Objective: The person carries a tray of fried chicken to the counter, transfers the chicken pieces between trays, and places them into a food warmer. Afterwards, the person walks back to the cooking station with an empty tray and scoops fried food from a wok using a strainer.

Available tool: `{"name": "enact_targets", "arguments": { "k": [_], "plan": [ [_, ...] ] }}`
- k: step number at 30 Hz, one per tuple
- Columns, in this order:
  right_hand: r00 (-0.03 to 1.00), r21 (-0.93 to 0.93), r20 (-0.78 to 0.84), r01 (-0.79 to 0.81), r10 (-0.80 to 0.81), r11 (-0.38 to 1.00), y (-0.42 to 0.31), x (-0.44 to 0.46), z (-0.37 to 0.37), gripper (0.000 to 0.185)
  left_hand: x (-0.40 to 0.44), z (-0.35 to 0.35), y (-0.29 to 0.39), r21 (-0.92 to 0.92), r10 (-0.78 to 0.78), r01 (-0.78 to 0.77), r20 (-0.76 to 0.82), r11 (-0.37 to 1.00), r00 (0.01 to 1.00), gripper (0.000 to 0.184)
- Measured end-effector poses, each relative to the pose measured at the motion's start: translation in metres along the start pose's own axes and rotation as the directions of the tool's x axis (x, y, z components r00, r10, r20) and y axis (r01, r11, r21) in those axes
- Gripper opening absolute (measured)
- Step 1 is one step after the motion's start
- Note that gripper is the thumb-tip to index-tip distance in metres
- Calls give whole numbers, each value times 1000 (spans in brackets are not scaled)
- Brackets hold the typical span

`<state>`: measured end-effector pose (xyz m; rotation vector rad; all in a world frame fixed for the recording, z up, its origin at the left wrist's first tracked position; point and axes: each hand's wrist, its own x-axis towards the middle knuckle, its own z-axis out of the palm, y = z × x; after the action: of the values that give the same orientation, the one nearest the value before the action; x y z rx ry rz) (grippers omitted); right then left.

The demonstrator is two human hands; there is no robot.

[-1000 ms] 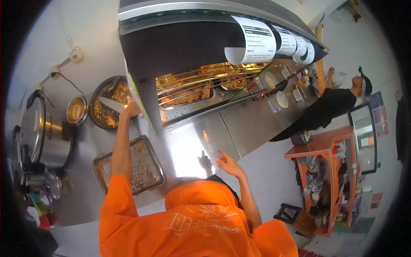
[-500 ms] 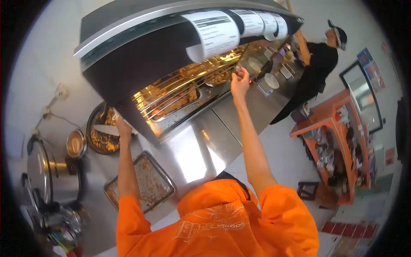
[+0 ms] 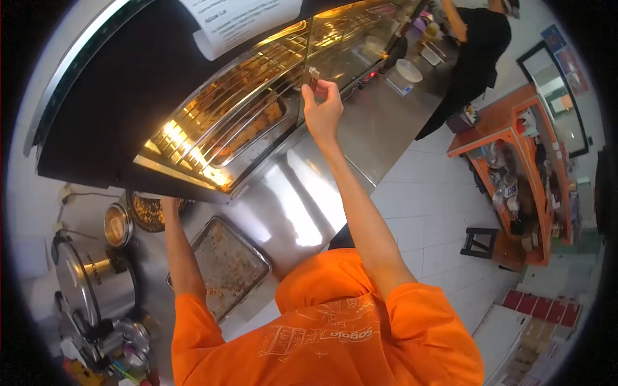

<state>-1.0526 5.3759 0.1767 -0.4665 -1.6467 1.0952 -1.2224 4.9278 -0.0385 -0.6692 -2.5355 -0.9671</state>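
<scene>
My right hand (image 3: 324,108) is closed in a pinch at the edge of a glass panel (image 3: 341,45) on the heated display case (image 3: 212,196). Between its fingertips is a small brown piece with a pale tip (image 3: 313,76), which looks like a handle. Inside the case, a tray of browned fried food (image 3: 254,125) sits behind metal rods. My left hand (image 3: 169,201) is at the case's lower left corner, its fingers largely hidden. A pale flat utensil (image 3: 152,195) shows beside it, over a dark pan of browned bits (image 3: 148,212).
A crumb-strewn metal tray (image 3: 225,264) lies on the steel counter. To the left are a metal bowl (image 3: 118,225) and a large lidded pot (image 3: 96,276). A scale with a white bowl (image 3: 409,71) stands right, near a person in black (image 3: 479,58). Paper slips (image 3: 241,22) hang above.
My right hand has moved left, and the glass panel's edge with it. The view has come closer to the case. My left hand and the pale utensil are now more hidden by the case.
</scene>
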Motion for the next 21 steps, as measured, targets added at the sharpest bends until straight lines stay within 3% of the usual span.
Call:
{"name": "enact_targets", "arguments": {
  "k": [4,9,12,14,16,18,19,20,21],
  "plan": [
    [991,39,121,-59,54,998,-40,-42,-2,24,7,22,-42,178,86,-80,-24,981,996,30],
    [922,132,387,-88,30,987,-64,-80,-1,20,-24,43,-114,423,211,-155,-88,893,974,28],
    [875,191,478,-16,-79,981,-78,-99,-2,20,-3,-65,98,270,-196,197,-30,943,980,26],
    [826,208,561,-76,-55,975,-86,-108,-3,20,-59,-89,156,-95,-332,322,-401,942,854,24],
    [780,221,621,-72,-83,973,-88,-118,-3,20,-131,-120,182,177,-526,624,-395,762,754,26],
    [726,234,680,-81,-104,969,-85,-122,2,21,-218,-138,167,474,-297,687,-658,551,692,31],
    [726,228,672,-13,-148,974,-80,-125,4,20,-246,-144,147,477,-315,716,-670,510,672,31],
    [711,230,678,37,-188,972,-77,-131,6,20,-286,-153,127,610,-297,762,-702,219,647,35],
    [691,208,710,-21,-136,978,-87,-134,5,22,-342,-168,124,672,-283,729,-729,-130,623,40]
  ]
}}
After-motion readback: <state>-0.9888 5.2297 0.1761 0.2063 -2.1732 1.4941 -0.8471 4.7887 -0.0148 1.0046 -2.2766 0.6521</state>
